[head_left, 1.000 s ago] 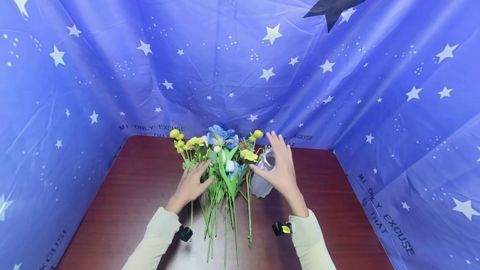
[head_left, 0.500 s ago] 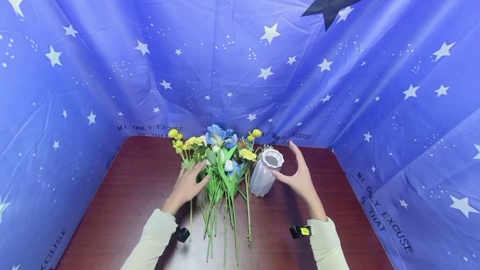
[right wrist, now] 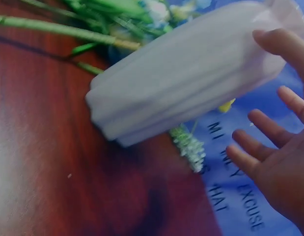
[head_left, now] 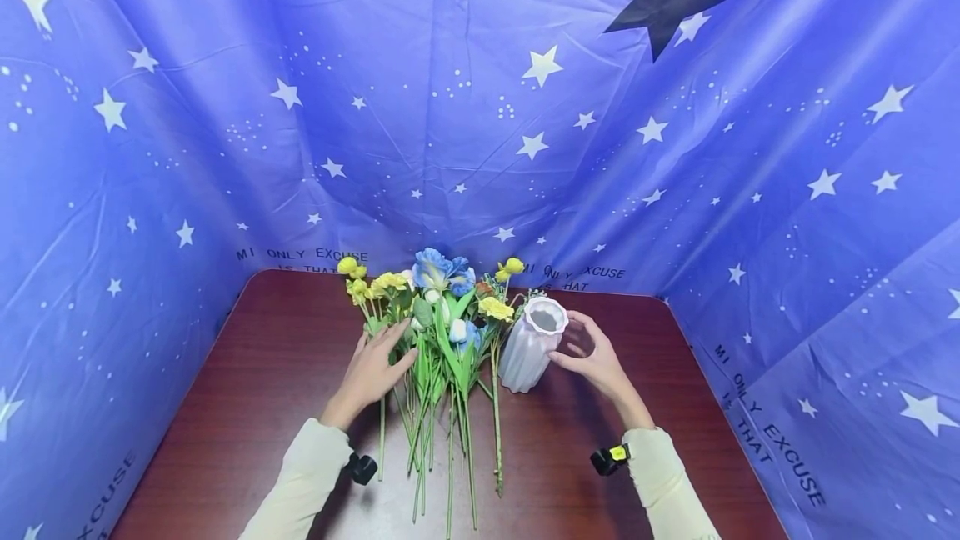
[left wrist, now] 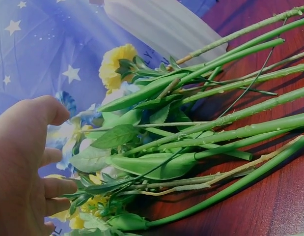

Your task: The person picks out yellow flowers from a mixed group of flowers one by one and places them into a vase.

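Observation:
A pale, ribbed vase with a scalloped rim stands on the table, right of a spread of flowers. These have long green stems and yellow, blue and white blooms. Beside the vase's neck is my right hand, fingers spread and thumb close to its side; the right wrist view shows the vase between the thumb and the flowers, the fingers apart from it. My left hand lies over the left part of the flowers with relaxed fingers, near leaves and yellow blooms. It grips no stem in the left wrist view.
The dark red wooden table has rounded far corners. Blue star-printed cloth hangs behind it and on both sides. A small whitish flower cluster shows past the vase. Stems reach toward the table's near edge.
My right hand has moved from in front of the vase to its right side, then lowered with fingers bent closer toward it. The left hand has barely moved.

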The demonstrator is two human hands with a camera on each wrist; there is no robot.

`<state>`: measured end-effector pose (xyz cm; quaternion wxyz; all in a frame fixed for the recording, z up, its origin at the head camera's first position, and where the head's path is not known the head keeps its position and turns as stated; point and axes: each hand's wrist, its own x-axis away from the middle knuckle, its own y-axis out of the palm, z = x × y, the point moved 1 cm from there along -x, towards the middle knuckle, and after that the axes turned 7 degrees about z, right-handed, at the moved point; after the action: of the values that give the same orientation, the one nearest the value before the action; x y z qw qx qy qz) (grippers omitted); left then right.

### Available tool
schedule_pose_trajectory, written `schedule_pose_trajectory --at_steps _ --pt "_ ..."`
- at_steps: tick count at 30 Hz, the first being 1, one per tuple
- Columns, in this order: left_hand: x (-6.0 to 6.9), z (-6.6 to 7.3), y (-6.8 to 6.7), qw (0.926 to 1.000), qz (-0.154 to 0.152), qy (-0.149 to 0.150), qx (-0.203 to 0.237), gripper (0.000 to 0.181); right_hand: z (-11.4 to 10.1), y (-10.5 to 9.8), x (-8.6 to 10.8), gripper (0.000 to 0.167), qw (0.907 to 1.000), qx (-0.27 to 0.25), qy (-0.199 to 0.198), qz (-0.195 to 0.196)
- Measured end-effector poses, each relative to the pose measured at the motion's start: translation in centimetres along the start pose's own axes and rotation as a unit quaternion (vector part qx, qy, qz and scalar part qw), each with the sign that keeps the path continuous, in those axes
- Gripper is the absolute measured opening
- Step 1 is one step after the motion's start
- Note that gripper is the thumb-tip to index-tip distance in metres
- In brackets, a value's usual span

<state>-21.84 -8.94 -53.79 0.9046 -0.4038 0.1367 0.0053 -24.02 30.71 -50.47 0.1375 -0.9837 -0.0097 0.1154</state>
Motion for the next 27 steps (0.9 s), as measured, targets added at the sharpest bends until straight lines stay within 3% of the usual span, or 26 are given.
schedule_pose_trajectory --at_steps 9,17,27 --pt "0.1 -0.3 0.1 1.0 0.003 -0.004 0.006 0.064 2.6 -0.6 0.1 0.064 0.9953 -0.076 0.026 -0.055" --pt "0.0 -0.5 0.5 1.0 0.007 -0.003 0.003 0.063 3.7 -0.4 0.0 0.061 0.9835 -0.152 0.036 -0.092" --pt "0.0 -0.7 0.7 1.0 0.006 -0.005 0.003 0.063 4.1 0.8 -0.2 0.061 0.9765 -0.185 0.024 -0.108"
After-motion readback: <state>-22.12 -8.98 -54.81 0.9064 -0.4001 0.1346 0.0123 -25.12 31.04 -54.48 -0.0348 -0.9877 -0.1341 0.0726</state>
